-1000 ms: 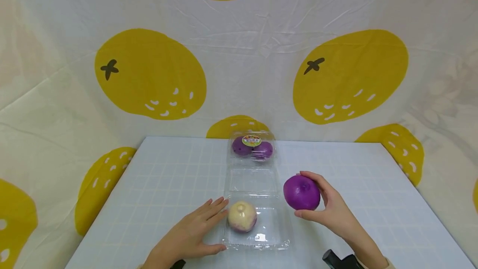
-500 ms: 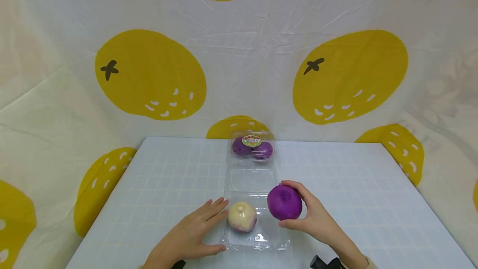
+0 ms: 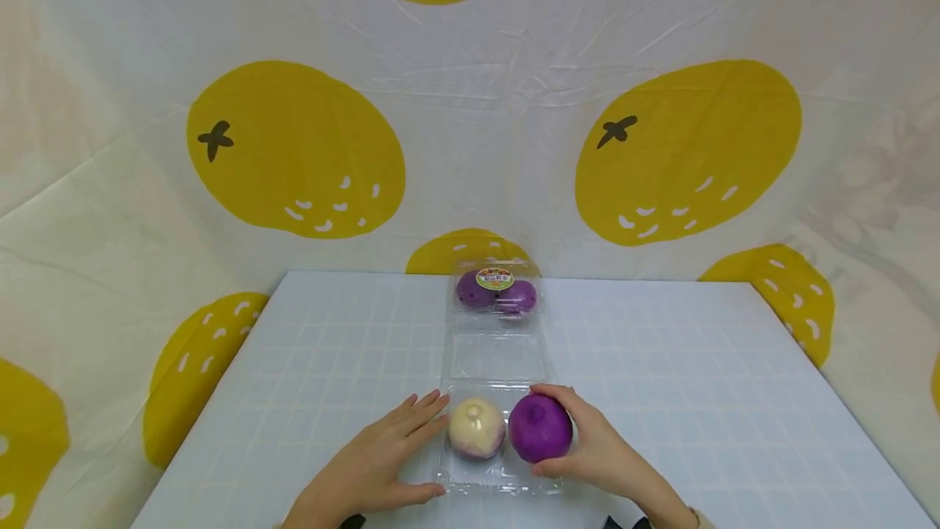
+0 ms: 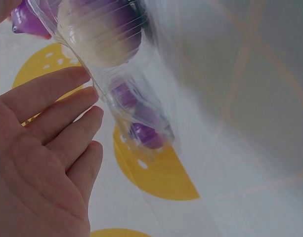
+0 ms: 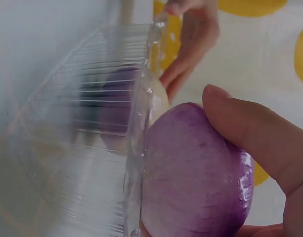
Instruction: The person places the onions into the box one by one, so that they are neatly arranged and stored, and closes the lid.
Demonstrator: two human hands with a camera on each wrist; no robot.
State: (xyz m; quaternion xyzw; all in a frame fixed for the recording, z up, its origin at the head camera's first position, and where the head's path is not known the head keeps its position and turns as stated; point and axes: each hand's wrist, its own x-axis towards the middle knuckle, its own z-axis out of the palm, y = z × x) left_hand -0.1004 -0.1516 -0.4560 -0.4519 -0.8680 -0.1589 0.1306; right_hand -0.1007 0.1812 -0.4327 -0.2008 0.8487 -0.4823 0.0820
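A clear plastic clamshell box lies open on the table, its lid folded back behind it. In its left half sits a cream-and-purple onion. My right hand grips a purple onion between thumb and fingers, over the box's right half. The right wrist view shows this held onion right at the box's ribbed rim, streaked purple and pale. My left hand, fingers straight, rests at the box's left edge; its fingertips show beside the clear wall.
Behind the lid stands a second clear box with a label, holding purple round items. The white gridded table runs back to a cloth backdrop printed with yellow fruit.
My right hand has carried the purple onion left and toward me, from beside the box to over its right half. The left hand keeps its place at the left edge.
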